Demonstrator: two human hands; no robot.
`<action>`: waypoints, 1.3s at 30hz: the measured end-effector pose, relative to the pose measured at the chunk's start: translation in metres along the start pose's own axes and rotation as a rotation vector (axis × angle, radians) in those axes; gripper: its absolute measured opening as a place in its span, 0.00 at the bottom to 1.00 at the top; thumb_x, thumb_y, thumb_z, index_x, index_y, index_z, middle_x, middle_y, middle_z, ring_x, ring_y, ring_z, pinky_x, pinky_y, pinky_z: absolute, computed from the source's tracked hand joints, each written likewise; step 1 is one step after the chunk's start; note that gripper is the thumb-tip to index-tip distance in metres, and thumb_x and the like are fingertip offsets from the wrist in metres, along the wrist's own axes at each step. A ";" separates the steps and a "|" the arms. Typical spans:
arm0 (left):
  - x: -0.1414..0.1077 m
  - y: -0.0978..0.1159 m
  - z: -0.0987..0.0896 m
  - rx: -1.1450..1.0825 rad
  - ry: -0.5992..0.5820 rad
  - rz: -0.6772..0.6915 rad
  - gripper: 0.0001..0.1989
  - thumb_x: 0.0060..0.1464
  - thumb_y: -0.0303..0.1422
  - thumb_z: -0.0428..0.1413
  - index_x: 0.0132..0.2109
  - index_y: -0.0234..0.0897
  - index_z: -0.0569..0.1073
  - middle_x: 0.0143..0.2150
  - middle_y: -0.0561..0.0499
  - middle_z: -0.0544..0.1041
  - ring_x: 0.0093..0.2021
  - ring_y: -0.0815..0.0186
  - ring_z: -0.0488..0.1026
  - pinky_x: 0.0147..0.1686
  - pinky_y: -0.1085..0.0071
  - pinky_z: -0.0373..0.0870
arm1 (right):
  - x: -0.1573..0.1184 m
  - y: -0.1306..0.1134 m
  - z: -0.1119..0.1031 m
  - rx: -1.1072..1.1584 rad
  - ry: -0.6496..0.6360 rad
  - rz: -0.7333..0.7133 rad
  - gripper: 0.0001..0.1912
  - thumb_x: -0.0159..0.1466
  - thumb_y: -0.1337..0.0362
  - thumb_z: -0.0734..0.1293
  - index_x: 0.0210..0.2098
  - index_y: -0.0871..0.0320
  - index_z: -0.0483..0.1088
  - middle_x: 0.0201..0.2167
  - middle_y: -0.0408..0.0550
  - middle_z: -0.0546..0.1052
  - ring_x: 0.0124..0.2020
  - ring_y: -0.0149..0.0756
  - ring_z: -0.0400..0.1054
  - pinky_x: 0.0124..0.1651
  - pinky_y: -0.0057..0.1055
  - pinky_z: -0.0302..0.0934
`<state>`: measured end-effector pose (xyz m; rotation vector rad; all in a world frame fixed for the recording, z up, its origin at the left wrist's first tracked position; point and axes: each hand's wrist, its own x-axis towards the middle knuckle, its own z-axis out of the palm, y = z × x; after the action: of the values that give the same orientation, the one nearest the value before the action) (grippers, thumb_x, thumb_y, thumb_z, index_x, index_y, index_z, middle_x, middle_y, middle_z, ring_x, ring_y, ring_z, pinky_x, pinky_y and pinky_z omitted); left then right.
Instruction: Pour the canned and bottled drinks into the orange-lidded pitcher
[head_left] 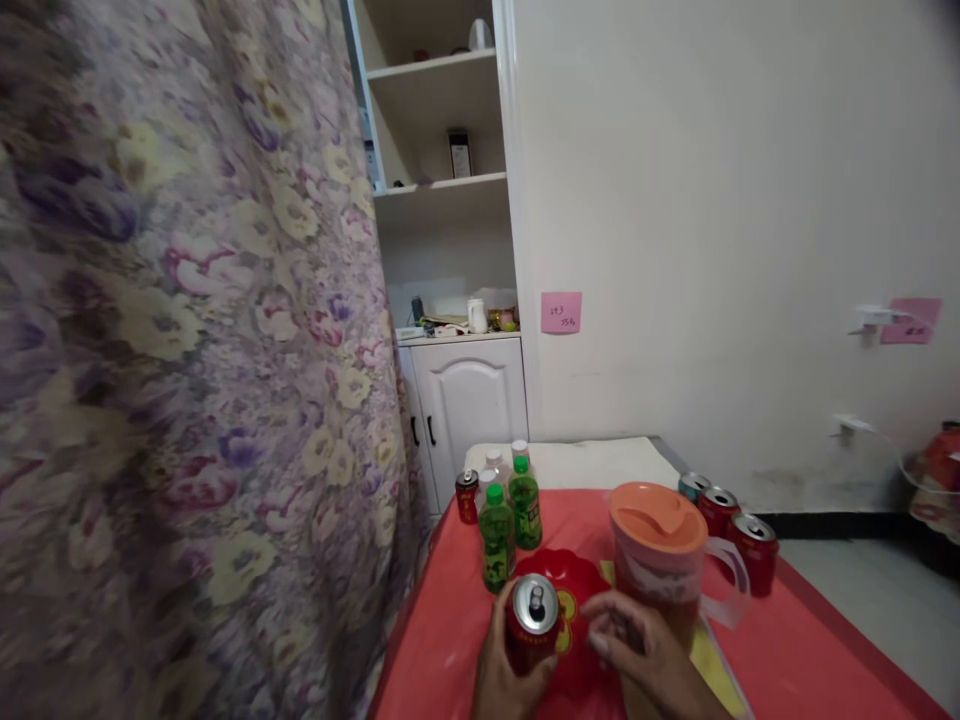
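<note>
My left hand (pixel 504 668) is wrapped round a dark red drink can (pixel 531 622) with a silver top, held upright over a red scalloped plate (pixel 559 568). To the right of the can, my right hand (pixel 637 640) hovers over the plate with its fingers curled and thumb near them; whether it holds something small is unclear. Behind my right hand stands a clear pitcher (pixel 656 572) with an orange lid and brownish liquid. Two green bottles, one nearer (pixel 496 540) and one farther (pixel 525 503), stand behind the plate.
A dark red can (pixel 466 495) and clear bottles (pixel 495 465) stand at the table's back left. Several cans (pixel 752 553) line the right side. Something yellow (pixel 712 665) lies under the pitcher on the red tablecloth (pixel 442 620). A floral curtain (pixel 225 350) hangs left.
</note>
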<state>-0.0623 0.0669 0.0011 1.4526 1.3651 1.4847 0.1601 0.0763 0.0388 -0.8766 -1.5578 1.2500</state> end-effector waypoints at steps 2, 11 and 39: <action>0.000 -0.006 0.004 -0.002 0.013 -0.002 0.40 0.35 0.37 0.71 0.60 0.43 0.72 0.62 0.38 0.76 0.66 0.40 0.68 0.68 0.44 0.61 | 0.004 -0.006 0.004 -0.021 0.029 -0.011 0.23 0.57 0.44 0.72 0.41 0.56 0.78 0.29 0.47 0.77 0.32 0.39 0.71 0.37 0.34 0.67; -0.006 -0.001 0.014 0.071 -0.158 0.102 0.36 0.42 0.34 0.70 0.60 0.43 0.73 0.62 0.40 0.77 0.64 0.42 0.70 0.66 0.46 0.63 | -0.001 -0.005 0.007 -0.085 0.113 -0.047 0.19 0.61 0.48 0.71 0.43 0.56 0.78 0.32 0.45 0.74 0.34 0.37 0.68 0.38 0.30 0.62; -0.010 0.003 0.007 0.075 -0.353 0.081 0.45 0.32 0.21 0.69 0.62 0.42 0.73 0.63 0.40 0.76 0.65 0.40 0.69 0.68 0.45 0.61 | -0.004 -0.023 0.014 -0.206 0.056 -0.111 0.23 0.66 0.45 0.64 0.29 0.58 0.70 0.29 0.43 0.65 0.31 0.36 0.62 0.34 0.31 0.54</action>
<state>-0.0528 0.0583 -0.0006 1.7394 1.1659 1.1632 0.1483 0.0632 0.0594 -0.9330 -1.6877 0.9908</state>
